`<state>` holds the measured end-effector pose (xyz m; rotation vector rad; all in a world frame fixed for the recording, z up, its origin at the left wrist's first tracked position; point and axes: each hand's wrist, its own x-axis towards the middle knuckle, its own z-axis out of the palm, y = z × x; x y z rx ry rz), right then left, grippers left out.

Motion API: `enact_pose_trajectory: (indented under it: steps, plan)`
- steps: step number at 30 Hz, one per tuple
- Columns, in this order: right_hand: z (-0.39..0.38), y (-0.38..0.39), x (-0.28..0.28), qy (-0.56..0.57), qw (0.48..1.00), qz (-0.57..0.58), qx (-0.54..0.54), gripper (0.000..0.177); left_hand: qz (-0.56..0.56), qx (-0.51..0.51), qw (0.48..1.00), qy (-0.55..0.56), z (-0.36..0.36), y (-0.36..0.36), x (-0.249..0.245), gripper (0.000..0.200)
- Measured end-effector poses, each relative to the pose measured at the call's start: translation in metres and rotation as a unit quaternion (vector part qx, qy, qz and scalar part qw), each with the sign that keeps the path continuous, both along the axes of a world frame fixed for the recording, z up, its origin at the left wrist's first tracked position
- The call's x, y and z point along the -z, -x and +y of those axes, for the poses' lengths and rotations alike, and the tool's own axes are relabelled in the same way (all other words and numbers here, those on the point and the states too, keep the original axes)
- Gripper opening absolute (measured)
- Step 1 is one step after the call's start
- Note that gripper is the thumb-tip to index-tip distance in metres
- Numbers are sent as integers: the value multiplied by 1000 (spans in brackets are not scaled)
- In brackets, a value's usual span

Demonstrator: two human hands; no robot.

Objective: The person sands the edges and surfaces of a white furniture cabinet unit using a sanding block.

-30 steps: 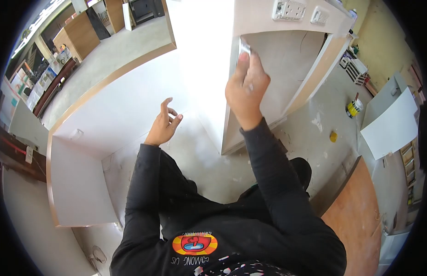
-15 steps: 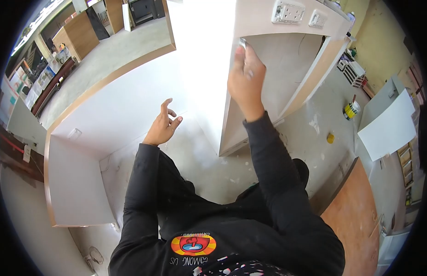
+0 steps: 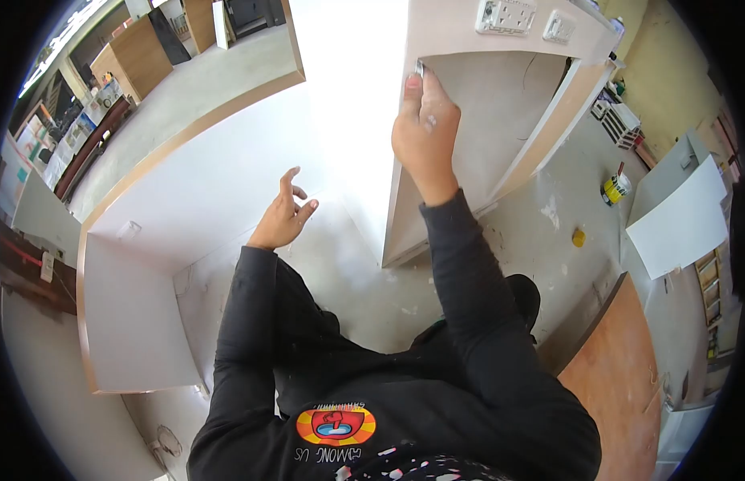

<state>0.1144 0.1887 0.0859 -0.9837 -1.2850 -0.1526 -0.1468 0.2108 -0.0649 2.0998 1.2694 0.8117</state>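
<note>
My right hand [image 3: 428, 132] is raised to the upper corner of the white cabinet [image 3: 398, 120], beside its front edge. Thumb and fingers pinch a small silvery piece [image 3: 420, 68], mostly covered by the fingertips; I cannot tell its kind. White smudges mark the back of this hand. My left hand [image 3: 283, 215] holds nothing and hangs in the air before the low white panel [image 3: 236, 160], its index finger stretched out and the others loosely bent.
Power sockets [image 3: 506, 16] sit in the cabinet's top rail. On the floor to the right stand a paint can [image 3: 615, 189] and a yellow lid [image 3: 578, 237]. A brown wooden board [image 3: 617, 385] is close on my right, with a white sheet [image 3: 679, 220] behind it.
My right hand has shifted slightly up and left along the cabinet edge, still pinching the small piece. My left hand has barely moved.
</note>
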Motion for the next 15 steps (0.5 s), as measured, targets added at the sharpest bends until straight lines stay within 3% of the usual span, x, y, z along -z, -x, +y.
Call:
enact_pose_trajectory:
  steps: [1, 2, 4, 5, 7, 8, 9, 11, 15]
  plan:
    - [-5, 0, -7, 109, 993, 5, -38, 26, -6, 2, 1000, -4, -1, 1, -1, 74]
    - [-9, 2, -4, 106, 994, 8, -37, 26, 4, 18, 999, -46, 2, 2, 4, 75]
    - [-14, 4, 3, -33, 999, 33, -13, 24, 5, 10, 999, -37, 3, 3, 3, 76]
    - [-4, 2, 3, -35, 999, 32, -12, 24, 7, 0, 1000, -15, 1, 2, 4, 77]
    - [6, 4, 2, 20, 999, -31, 23, 25, 18, -15, 1000, -11, 0, 2, 8, 80]
    - [-8, 1, -7, 137, 989, 21, -49, 25, 10, -7, 1000, -19, 0, 3, 9, 81]
    - [-12, 1, -5, 133, 990, 24, -48, 25, 0, 3, 999, -33, 4, 4, 7, 82]
    - [-11, -1, 3, -17, 1000, 16, -14, 23, 8, 1, 999, -32, 6, 3, 4, 82]
    - [5, 0, 26, -60, 998, 23, -28, 21, 14, -10, 1000, -8, 1, 3, 3, 77]
